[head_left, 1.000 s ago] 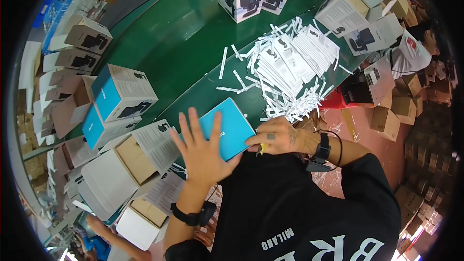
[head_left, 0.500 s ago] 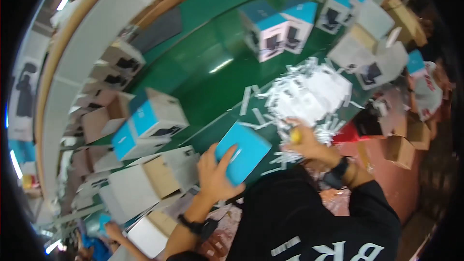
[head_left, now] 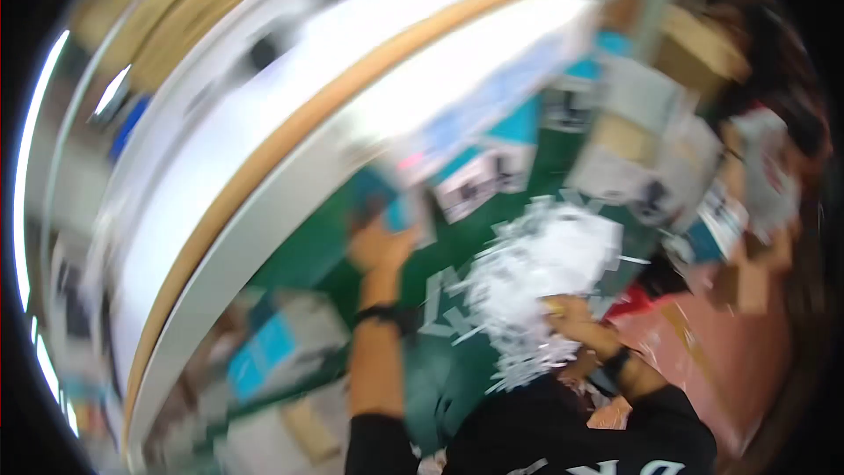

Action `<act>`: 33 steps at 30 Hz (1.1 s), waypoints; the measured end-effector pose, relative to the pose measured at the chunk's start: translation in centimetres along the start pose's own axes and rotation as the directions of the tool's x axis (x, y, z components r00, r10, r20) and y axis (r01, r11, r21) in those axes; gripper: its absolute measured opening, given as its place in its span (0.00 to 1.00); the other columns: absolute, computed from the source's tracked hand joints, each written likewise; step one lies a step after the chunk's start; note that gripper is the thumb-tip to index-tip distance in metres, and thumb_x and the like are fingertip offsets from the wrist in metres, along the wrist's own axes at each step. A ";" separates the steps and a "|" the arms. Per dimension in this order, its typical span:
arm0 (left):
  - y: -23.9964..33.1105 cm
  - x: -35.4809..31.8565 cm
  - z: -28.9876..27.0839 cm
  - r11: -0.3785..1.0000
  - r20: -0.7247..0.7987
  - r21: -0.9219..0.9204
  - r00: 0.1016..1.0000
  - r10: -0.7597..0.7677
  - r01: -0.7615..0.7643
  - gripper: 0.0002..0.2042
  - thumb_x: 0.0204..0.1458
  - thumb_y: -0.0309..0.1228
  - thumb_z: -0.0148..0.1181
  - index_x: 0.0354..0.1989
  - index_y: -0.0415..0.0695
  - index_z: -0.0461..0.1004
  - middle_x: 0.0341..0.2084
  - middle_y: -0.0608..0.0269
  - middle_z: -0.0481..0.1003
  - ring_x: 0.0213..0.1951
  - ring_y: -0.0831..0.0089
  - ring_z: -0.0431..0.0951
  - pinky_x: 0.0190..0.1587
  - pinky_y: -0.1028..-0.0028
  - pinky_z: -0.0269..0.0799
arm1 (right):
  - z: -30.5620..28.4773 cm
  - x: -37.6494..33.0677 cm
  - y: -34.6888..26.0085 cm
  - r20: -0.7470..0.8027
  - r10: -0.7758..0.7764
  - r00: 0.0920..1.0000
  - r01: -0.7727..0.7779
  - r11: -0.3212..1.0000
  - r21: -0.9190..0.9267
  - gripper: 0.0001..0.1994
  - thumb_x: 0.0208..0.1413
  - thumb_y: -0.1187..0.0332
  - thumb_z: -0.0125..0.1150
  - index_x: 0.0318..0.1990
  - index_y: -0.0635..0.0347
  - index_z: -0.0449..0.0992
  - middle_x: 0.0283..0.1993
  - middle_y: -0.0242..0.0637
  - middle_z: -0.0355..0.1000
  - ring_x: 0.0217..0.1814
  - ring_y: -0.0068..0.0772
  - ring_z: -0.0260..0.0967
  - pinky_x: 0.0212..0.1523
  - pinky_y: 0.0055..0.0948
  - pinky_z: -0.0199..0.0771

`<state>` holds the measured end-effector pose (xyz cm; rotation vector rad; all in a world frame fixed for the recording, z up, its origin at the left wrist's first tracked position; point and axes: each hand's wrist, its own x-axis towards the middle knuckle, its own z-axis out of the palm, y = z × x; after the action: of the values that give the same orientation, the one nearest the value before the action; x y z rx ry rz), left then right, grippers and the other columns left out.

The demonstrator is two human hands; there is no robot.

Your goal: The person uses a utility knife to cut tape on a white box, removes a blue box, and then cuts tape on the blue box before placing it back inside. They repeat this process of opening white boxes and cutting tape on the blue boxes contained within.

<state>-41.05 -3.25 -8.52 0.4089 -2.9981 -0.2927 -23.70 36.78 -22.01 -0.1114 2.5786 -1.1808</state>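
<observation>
Green table (head_left: 426, 371), blur throughout. Blue box (head_left: 396, 209) at left hand's (head_left: 381, 244) twelve o'clock, apparently touching; grip and long axis can't be told. Right hand (head_left: 578, 319), farther off, at box's four o'clock, curled on small yellow thing (head_left: 553, 306). Paper heap (head_left: 536, 255) between hands; standing cartons (head_left: 466, 192) near box's three o'clock.

We are seeing large white capital letters (head_left: 659, 467) on the black T-shirt (head_left: 571, 427), cut off by the lower edge of the view. On the blue-and-white cartons (head_left: 264, 356) and the heap of white paper slips (head_left: 545, 251), blur is hiding the print, and we are making out no readable words there.
</observation>
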 end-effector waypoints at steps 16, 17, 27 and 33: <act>-2.7 -20.2 0.8 0.753 -0.029 -0.636 0.980 0.197 -0.170 0.32 0.48 0.30 0.73 0.64 0.39 0.71 0.58 0.47 0.74 0.61 0.54 0.73 0.62 0.62 0.68 | -26.1 12.7 -4.7 -0.390 -0.270 0.880 -0.128 0.658 -0.742 0.08 0.49 0.74 0.61 0.38 0.56 0.79 0.43 0.44 0.77 0.44 0.54 0.78 0.43 0.45 0.80; -2.9 -22.6 1.2 0.774 -0.015 -0.616 0.984 0.175 -0.147 0.36 0.47 0.32 0.75 0.67 0.40 0.68 0.59 0.51 0.74 0.60 0.57 0.73 0.59 0.64 0.69 | -25.1 11.7 -6.2 -0.318 -0.320 0.893 -0.046 0.637 -0.770 0.08 0.48 0.75 0.60 0.37 0.56 0.80 0.42 0.44 0.77 0.43 0.55 0.78 0.41 0.46 0.80; -6.6 -33.9 12.4 -0.501 0.627 -0.614 0.762 0.159 0.610 0.50 0.40 0.43 0.82 0.71 0.40 0.58 0.67 0.41 0.63 0.64 0.48 0.68 0.64 0.48 0.65 | 1.8 -6.9 -24.2 0.070 -0.698 0.712 0.670 0.647 -0.366 0.06 0.53 0.65 0.61 0.31 0.57 0.77 0.29 0.39 0.73 0.33 0.45 0.76 0.33 0.41 0.78; -11.3 -40.3 6.1 0.229 0.547 -0.778 0.811 -0.208 0.585 0.39 0.51 0.34 0.74 0.68 0.32 0.60 0.61 0.49 0.69 0.62 0.64 0.69 0.64 0.61 0.66 | 7.2 -11.0 -22.7 0.037 -0.943 0.330 0.920 0.330 0.209 0.06 0.54 0.64 0.62 0.36 0.54 0.77 0.27 0.33 0.69 0.30 0.40 0.73 0.33 0.37 0.74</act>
<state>-0.36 -1.79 -19.73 1.0330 -2.2232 -2.1944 -12.24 18.75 -6.80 -1.8295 2.1460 -1.5671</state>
